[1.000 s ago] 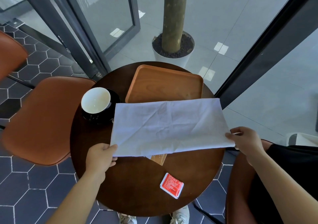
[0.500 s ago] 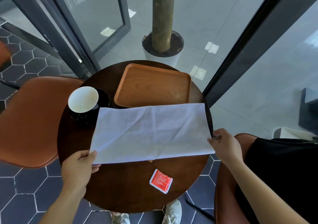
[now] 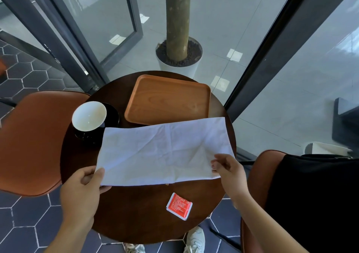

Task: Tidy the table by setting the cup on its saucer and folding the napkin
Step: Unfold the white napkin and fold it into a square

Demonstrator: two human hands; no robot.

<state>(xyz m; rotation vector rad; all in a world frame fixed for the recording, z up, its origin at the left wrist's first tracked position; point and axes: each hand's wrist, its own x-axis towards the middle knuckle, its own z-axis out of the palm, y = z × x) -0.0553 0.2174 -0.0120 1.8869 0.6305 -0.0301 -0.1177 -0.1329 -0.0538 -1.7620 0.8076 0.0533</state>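
Note:
A white napkin (image 3: 163, 151) lies spread across the middle of the round dark table (image 3: 136, 217), folded into a wide strip. My left hand (image 3: 85, 186) pinches its near left corner. My right hand (image 3: 227, 167) grips the near right corner, which is lifted and creased inward. A white cup (image 3: 89, 115) stands on a black saucer (image 3: 111, 114) at the table's left side, just beyond the napkin's far left corner.
A wooden tray (image 3: 169, 99) sits at the table's far side, its near edge under the napkin. A red sachet (image 3: 179, 206) lies near the front edge. Brown chairs stand at left (image 3: 31, 140) and right (image 3: 258, 175). A potted trunk (image 3: 177, 58) and glass walls lie beyond.
My right hand has moved left and toward me along the napkin's right end, lifting that corner inward. The left hand keeps its grip. The view has shifted slightly.

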